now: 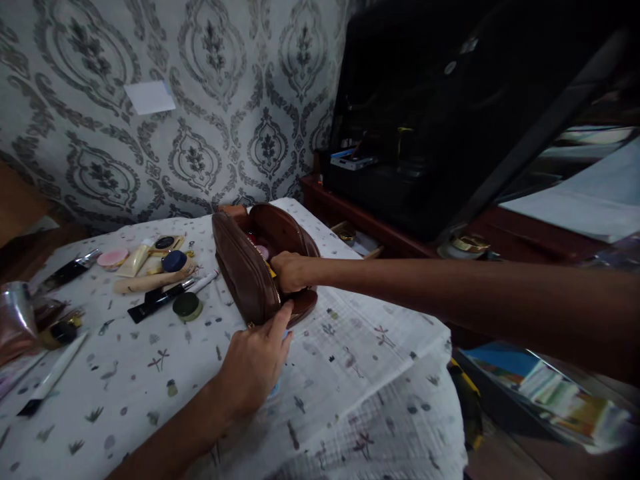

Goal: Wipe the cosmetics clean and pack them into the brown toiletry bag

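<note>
Brown bag (240, 267), unzipped and gaping wide, set on the white printed cloth (380, 360). Apparently work part-way along: bag already open, a good number of cosmetics (145, 285) lying outside on the cloth, to its left. Among these, a dark green jar (187, 307) and a black tube (157, 301) near the bag; a dark blue lidded piece (174, 261), a cream tube (136, 259) and a pink round item (113, 259) farther off; a white-handled brush (53, 375) well apart, toward the left edge of the view. Left inside, as far as visible: a pinkish item (263, 252) and a bit of yellow (271, 269). Other contents hidden, so impossible to count; cannot tell the direction of transfer, in or out.

Right hand (293, 272) dipped into the mouth of the bag, between its long walls, just beside the bit of yellow. Knuckles bent, fingertips out of sight; cannot tell how far closed, or whether gripping anything. Left hand (253, 363) outside, at the near end of the bag, index finger laid against the rim, other fingers loosely bent. Bag thus around the right hand and just beyond the left. Under the left palm, something pale blue (275, 389), mostly covered; cannot tell whether held.
</note>
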Tool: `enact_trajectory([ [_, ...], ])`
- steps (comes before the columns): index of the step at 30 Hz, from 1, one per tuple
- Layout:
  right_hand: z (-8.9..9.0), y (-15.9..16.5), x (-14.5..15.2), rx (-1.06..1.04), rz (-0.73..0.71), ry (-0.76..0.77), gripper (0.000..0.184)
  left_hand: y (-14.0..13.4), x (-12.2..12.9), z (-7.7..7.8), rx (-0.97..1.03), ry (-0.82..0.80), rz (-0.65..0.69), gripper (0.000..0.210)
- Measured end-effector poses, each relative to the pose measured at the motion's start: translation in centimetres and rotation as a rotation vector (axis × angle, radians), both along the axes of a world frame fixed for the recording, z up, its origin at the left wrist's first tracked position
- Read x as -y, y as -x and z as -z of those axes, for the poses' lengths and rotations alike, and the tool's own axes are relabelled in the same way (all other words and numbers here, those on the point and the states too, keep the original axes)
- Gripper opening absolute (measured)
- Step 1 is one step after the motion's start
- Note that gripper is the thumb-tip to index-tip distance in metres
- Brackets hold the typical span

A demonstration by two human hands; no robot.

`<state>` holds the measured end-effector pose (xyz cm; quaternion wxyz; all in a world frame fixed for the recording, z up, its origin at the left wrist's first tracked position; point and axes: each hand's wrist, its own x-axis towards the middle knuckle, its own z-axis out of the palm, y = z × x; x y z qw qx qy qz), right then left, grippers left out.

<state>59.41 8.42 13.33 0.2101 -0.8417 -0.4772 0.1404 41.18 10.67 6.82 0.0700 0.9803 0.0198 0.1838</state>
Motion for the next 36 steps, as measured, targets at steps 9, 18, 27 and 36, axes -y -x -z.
enact_trajectory([
  [9,0.5,0.4,0.3,0.056,-0.017,0.268,0.022,0.0,0.0,0.2,0.01,-0.02,0.013,0.044],
  [18,-1.0,1.6,0.7,0.048,-0.017,0.302,0.026,0.0,0.0,-0.1,-0.03,-0.024,0.003,0.044],
  [27,-7.9,0.7,4.3,0.275,-0.055,-0.291,0.024,0.0,-0.1,0.6,0.012,-0.047,0.007,0.048],
  [36,-4.6,0.1,8.7,0.157,-0.16,-0.45,0.022,-0.1,-0.4,0.9,0.027,-0.079,0.025,0.047],
])
